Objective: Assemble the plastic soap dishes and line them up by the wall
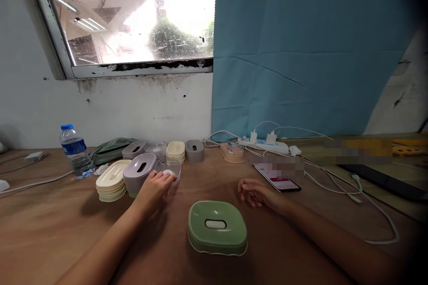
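My left hand (pixel 158 187) reaches out to the left, its fingers curled over the near edge of a clear plastic cover (pixel 177 170). Right beside it stands a lilac box (pixel 133 173) with an oval slot in its top. On the table close in front of me lies a green lid (pixel 230 220) with a pale oval insert at its centre; neither hand touches it. My right hand (pixel 253 192) rests to the right of the green lid, near a phone (pixel 284 184). Its fingers are loosely bent and apart, with nothing in them.
Cream lids (pixel 112 176) are stacked at the left, and another cream stack (pixel 175 150) stands farther back by a grey box (pixel 195 150). A pink lid (pixel 231 153) lies before a power strip (pixel 279 146) with trailing white cables. A water bottle (pixel 75 151) stands far left.
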